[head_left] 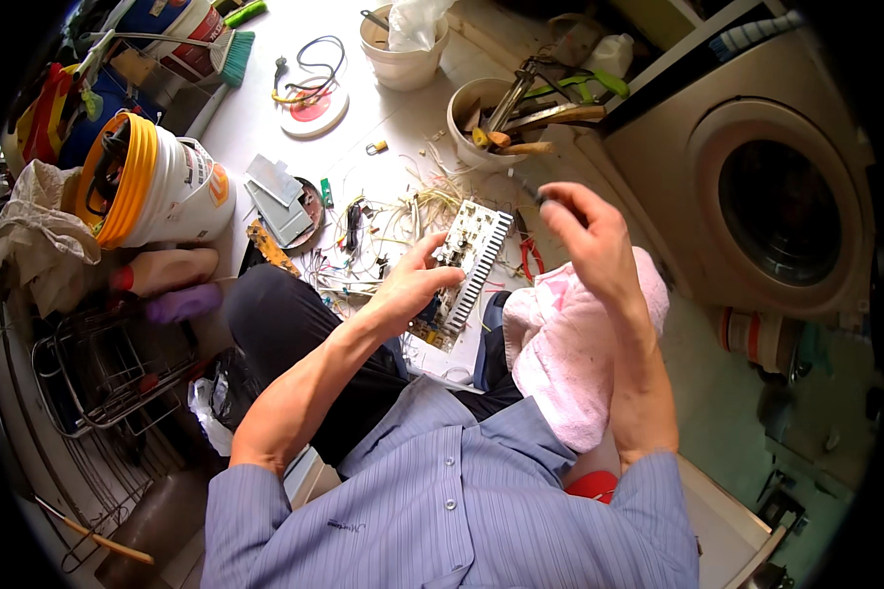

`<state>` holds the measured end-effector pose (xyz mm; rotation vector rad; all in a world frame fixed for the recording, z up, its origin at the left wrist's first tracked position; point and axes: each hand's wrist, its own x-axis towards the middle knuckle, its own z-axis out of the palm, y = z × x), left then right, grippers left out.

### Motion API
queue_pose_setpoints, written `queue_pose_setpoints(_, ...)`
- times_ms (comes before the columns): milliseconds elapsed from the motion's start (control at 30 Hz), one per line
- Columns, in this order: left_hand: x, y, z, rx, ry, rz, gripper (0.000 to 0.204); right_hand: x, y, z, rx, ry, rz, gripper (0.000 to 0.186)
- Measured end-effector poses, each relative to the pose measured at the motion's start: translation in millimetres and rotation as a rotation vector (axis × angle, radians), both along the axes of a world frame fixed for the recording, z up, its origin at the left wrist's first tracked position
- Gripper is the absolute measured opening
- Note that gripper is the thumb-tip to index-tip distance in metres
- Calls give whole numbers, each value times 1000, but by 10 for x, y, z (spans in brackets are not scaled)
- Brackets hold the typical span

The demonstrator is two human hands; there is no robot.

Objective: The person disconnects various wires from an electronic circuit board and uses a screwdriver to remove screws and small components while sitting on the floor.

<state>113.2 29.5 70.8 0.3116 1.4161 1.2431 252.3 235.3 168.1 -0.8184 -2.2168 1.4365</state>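
My left hand [417, 285] grips the left side of a cream circuit board [459, 240] with a long ribbed metal strip [486, 260] along its right edge, held between my knees. My right hand [584, 231] is raised to the right of the board, fingers closed on a small dark object [541, 196], too small to identify. Loose wires [432, 191], a black cable bundle [354, 226] and red-handled pliers [530, 257] lie around the board. A pink towel [555, 363] drapes over my right leg, beneath my right forearm.
A washing machine [658, 167] stands at right. A bucket of tools [462, 137], a white bucket [403, 69] and a coiled cable [314, 88] sit beyond the wires. Metal plates [275, 201], a yellow-rimmed bucket [177, 191] and a wire rack [108, 373] are at left.
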Motion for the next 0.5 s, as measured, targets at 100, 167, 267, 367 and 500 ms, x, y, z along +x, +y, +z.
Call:
queue_pose_setpoints(100, 192, -9, 203, 80, -53, 61, 75, 376, -249, 207, -5, -117, 108, 23)
queue_pose_setpoints(167, 303, -113, -91, 101, 96, 95, 83, 586, -424, 149, 54, -86, 128, 23)
queue_pose_setpoints(267, 540, -120, -97, 146, -30, 88, 91, 895, -599, 127, 155, -153, 126, 22)
queue_pose_setpoints(367, 730, -149, -192, 153, -53, 81, 94, 1113, -727, 170, 180, -237, 145, 21)
queue_pose_setpoints(500, 893, -161, -210, 117, -150, 39, 91, 1164, -845, 163, 299, -289, 183, 17)
